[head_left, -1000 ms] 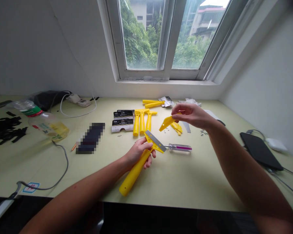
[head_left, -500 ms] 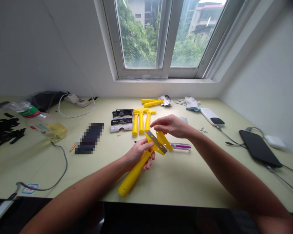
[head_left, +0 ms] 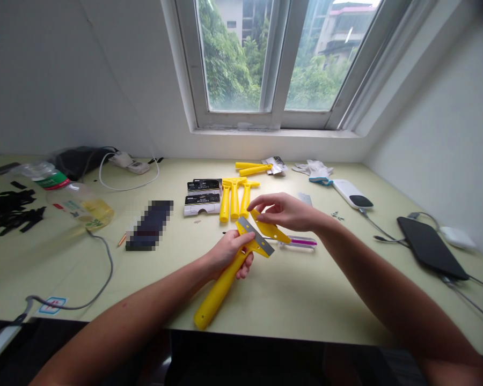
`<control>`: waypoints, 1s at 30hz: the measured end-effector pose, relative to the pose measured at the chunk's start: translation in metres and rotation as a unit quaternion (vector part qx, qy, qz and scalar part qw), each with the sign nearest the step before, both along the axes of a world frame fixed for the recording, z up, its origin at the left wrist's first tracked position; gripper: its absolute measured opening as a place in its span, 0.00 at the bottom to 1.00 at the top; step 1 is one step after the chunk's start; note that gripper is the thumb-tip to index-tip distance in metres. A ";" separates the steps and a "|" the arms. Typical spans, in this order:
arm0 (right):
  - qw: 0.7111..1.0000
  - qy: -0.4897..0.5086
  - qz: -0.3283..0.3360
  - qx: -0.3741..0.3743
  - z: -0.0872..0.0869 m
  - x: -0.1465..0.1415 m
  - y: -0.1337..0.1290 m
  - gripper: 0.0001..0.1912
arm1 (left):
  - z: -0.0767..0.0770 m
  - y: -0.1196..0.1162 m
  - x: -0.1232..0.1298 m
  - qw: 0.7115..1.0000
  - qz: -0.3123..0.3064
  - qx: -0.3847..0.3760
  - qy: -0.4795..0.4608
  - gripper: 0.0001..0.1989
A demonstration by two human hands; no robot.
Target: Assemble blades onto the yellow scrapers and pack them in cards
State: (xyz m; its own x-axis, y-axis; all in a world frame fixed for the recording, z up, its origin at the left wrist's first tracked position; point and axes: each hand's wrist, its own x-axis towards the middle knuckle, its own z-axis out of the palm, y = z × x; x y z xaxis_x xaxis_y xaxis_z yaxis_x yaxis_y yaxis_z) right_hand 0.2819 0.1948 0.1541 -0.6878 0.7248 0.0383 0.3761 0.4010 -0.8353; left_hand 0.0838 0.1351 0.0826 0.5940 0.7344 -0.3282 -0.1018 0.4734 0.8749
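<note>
A yellow scraper (head_left: 222, 292) with a long round handle lies in my left hand (head_left: 230, 252), which is closed around it just below the head. My left thumb presses on the bare metal blade (head_left: 255, 236) that sits across the scraper's head. Close by on the right, my right hand (head_left: 285, 210) pinches a flat yellow plastic cover plate (head_left: 274, 230) between thumb and fingers. The plate is held slightly apart from the blade. Under it on the table is a clear and pink tool (head_left: 303, 243), partly hidden.
Several yellow scraper parts (head_left: 234, 201) lie beside black-and-white boxes (head_left: 202, 205). Further back are yellow handles (head_left: 254, 170) and gloves (head_left: 314, 169). Small screws (head_left: 338, 215), a white device (head_left: 352, 194) and a black phone-like slab (head_left: 430, 247) are at right. A bottle (head_left: 74, 201) lies at left.
The yellow cover plate has moved a little right and tilted flatter in my right hand, away from the blade. My left thumb has shifted further onto the blade.
</note>
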 end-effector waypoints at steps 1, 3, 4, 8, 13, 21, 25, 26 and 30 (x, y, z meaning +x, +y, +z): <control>1.000 0.003 -0.008 -0.008 -0.001 -0.001 -0.001 0.16 | 0.000 0.000 0.000 1.000 -0.001 -0.001 -0.001 0.17; 0.999 0.008 -0.026 -0.016 -0.004 -0.003 -0.002 0.19 | -0.001 0.001 0.000 1.000 -0.001 -0.003 -0.003 0.17; 0.999 0.006 -0.034 -0.013 -0.006 -0.004 -0.002 0.19 | -0.001 0.001 0.000 1.000 -0.001 -0.004 -0.004 0.17; 0.997 -0.017 -0.063 0.033 -0.012 -0.010 -0.003 0.16 | -0.003 0.002 0.000 1.000 -0.003 -0.009 -0.015 0.15; 0.990 -0.043 -0.106 0.080 -0.015 -0.017 -0.008 0.12 | -0.006 0.002 -0.001 0.999 -0.010 -0.004 -0.046 0.10; 0.976 -0.068 -0.155 0.134 -0.018 -0.029 -0.019 0.09 | -0.004 0.002 0.000 0.997 -0.004 -0.011 -0.076 0.13; 0.970 -0.078 -0.167 0.161 -0.021 -0.033 -0.025 0.08 | -0.005 0.001 0.000 0.996 0.001 -0.011 -0.087 0.13; 0.966 -0.086 -0.170 0.172 -0.021 -0.033 -0.025 0.09 | -0.005 0.001 0.000 0.996 0.004 -0.011 -0.089 0.13; 0.952 -0.132 -0.182 0.208 -0.023 -0.034 -0.026 0.12 | -0.003 0.001 0.000 0.996 0.015 -0.013 -0.089 0.10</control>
State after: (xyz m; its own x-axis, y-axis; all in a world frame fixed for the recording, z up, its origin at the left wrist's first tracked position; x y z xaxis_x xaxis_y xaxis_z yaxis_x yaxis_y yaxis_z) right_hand 0.2477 0.1684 0.1309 -0.4194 0.8771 0.2340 0.7279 0.4790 -0.4906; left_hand 0.0836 0.1362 0.0792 0.6230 0.7448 -0.2390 -0.2680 0.4903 0.8293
